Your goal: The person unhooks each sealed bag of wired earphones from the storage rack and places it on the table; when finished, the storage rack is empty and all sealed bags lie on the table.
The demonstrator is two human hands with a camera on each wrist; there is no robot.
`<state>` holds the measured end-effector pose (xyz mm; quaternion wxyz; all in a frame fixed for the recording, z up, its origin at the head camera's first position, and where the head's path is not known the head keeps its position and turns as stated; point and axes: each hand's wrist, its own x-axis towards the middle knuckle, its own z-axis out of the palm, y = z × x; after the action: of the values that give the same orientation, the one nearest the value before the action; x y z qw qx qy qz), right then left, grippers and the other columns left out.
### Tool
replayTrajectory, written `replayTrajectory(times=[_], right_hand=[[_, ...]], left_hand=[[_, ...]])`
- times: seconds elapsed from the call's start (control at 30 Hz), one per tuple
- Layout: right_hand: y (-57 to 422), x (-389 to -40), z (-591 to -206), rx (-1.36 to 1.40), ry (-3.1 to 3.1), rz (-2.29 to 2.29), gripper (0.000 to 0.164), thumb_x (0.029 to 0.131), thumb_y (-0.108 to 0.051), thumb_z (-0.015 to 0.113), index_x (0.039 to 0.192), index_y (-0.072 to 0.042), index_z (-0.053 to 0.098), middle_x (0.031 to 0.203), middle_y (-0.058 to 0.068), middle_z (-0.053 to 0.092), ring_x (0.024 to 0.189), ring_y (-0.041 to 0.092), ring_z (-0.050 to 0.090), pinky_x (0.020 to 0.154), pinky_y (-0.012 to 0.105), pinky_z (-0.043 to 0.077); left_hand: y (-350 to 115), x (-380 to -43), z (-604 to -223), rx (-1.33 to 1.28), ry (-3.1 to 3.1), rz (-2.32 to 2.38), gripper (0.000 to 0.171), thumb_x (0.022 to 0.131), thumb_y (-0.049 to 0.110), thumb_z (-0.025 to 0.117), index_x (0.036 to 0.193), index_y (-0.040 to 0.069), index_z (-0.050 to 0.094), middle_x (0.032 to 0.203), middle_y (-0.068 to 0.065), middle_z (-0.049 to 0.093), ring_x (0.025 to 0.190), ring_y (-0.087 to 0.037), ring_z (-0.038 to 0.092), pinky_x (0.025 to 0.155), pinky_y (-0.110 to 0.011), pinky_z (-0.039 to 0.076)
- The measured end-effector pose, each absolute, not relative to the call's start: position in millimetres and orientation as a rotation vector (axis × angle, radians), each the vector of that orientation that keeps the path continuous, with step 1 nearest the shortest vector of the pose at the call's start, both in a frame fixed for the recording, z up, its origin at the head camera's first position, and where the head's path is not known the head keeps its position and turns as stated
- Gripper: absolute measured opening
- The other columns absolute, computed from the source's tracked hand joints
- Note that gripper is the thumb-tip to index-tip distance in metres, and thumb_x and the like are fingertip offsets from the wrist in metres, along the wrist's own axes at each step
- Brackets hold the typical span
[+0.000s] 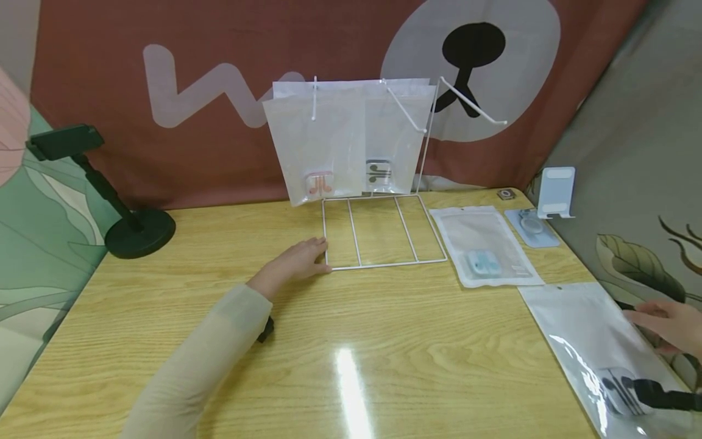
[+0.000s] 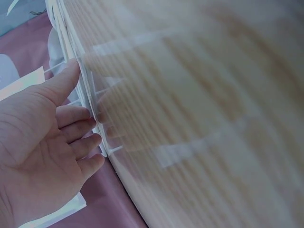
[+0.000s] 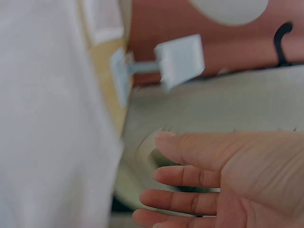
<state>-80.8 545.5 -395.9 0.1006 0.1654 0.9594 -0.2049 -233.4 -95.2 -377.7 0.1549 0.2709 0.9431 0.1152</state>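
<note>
My left hand (image 1: 298, 259) touches the left side of a white wire display rack (image 1: 403, 263) near its front corner. In the left wrist view, the thumb and loosely bent fingers (image 2: 85, 145) of that hand lie along the rack's edge. White pouches (image 1: 315, 137) with earphone-case pictures hang at the back of the rack. Far to the right, my right hand (image 1: 671, 326) is beside a large glossy white pouch (image 1: 576, 323) on the table. Its fingers (image 3: 183, 202) are apart from the thumb in the right wrist view, with nothing held between them.
A smaller zip pouch (image 1: 482, 238) with a blue case picture lies right of the rack. Behind it stand a light-blue phone stand (image 1: 555, 192) and a small square item (image 1: 506, 194). A black stand (image 1: 139, 235) is at the back left of the wooden table (image 1: 384, 329).
</note>
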Motion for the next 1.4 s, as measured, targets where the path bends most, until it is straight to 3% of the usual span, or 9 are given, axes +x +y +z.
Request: replayTrajectory(times=[0.07, 0.2, 0.33, 0.6, 0.8, 1.2, 1.4], right_hand=[[544.1, -88.8, -394.5, 0.439, 2.924, -0.603, 0.076, 0.077, -0.053, 0.043, 0.110, 0.014, 0.030, 0.099, 0.036, 0.038, 0.069, 0.031, 0.050, 0.044, 0.032, 0.046], [502.1, -105.8, -354.1, 0.289, 2.965, -0.664, 0.071, 0.081, -0.048, 0.040, 0.114, 0.014, 0.030, 0.102, 0.035, 0.039, 0.074, 0.036, 0.050, 0.046, 0.035, 0.047], [431.1, -118.1, -295.7, 0.171, 3.019, -0.692, 0.064, 0.083, -0.044, 0.039, 0.113, 0.013, 0.034, 0.099, 0.034, 0.043, 0.080, 0.041, 0.046, 0.048, 0.035, 0.047], [352.1, -164.8, -247.7, -0.082, 3.043, -0.722, 0.053, 0.080, -0.045, 0.045, 0.110, -0.001, 0.043, 0.100, 0.018, 0.048, 0.072, 0.013, 0.049, 0.052, 0.032, 0.047], [301.0, -203.1, -238.2, -0.242, 3.024, -0.826, 0.048, 0.079, -0.043, 0.047, 0.109, -0.006, 0.046, 0.100, 0.012, 0.051, 0.077, 0.020, 0.051, 0.053, 0.029, 0.047], [241.1, -282.4, -252.2, -0.211, 2.965, -1.210, 0.059, 0.076, -0.046, 0.049, 0.119, -0.007, 0.039, 0.111, 0.011, 0.045, 0.092, 0.021, 0.045, 0.059, 0.028, 0.049], [222.6, -316.9, -264.8, -0.159, 2.854, -1.598, 0.055, 0.077, -0.035, 0.054, 0.122, -0.008, 0.035, 0.113, 0.012, 0.043, 0.096, 0.020, 0.045, 0.059, 0.028, 0.049]], left_hand=[[-95.0, -233.2, -377.2, 0.776, 2.701, 0.328, 0.066, 0.081, 0.039, 0.048, 0.129, 0.001, 0.023, 0.134, -0.012, 0.018, 0.121, -0.025, 0.013, 0.099, -0.035, 0.010], [-95.7, -233.3, -376.8, 0.781, 2.702, 0.329, 0.066, 0.081, 0.038, 0.048, 0.129, 0.001, 0.023, 0.134, -0.012, 0.018, 0.121, -0.026, 0.013, 0.099, -0.036, 0.010], [-95.9, -233.5, -377.3, 0.781, 2.700, 0.325, 0.066, 0.081, 0.039, 0.048, 0.129, 0.001, 0.023, 0.134, -0.012, 0.017, 0.122, -0.025, 0.013, 0.099, -0.035, 0.010], [-95.7, -233.4, -377.4, 0.789, 2.703, 0.330, 0.066, 0.081, 0.038, 0.049, 0.129, 0.000, 0.024, 0.134, -0.013, 0.018, 0.121, -0.027, 0.015, 0.099, -0.036, 0.011], [-95.5, -233.5, -377.8, 0.793, 2.707, 0.313, 0.066, 0.081, 0.039, 0.048, 0.129, 0.001, 0.025, 0.134, -0.013, 0.018, 0.121, -0.026, 0.015, 0.099, -0.036, 0.011], [-95.6, -234.0, -378.9, 0.805, 2.709, 0.322, 0.065, 0.080, 0.039, 0.049, 0.128, 0.001, 0.027, 0.133, -0.013, 0.019, 0.121, -0.027, 0.016, 0.098, -0.038, 0.014], [-95.4, -234.0, -379.7, 0.807, 2.716, 0.325, 0.066, 0.080, 0.040, 0.049, 0.128, 0.000, 0.027, 0.134, -0.012, 0.019, 0.121, -0.027, 0.016, 0.098, -0.038, 0.013]])
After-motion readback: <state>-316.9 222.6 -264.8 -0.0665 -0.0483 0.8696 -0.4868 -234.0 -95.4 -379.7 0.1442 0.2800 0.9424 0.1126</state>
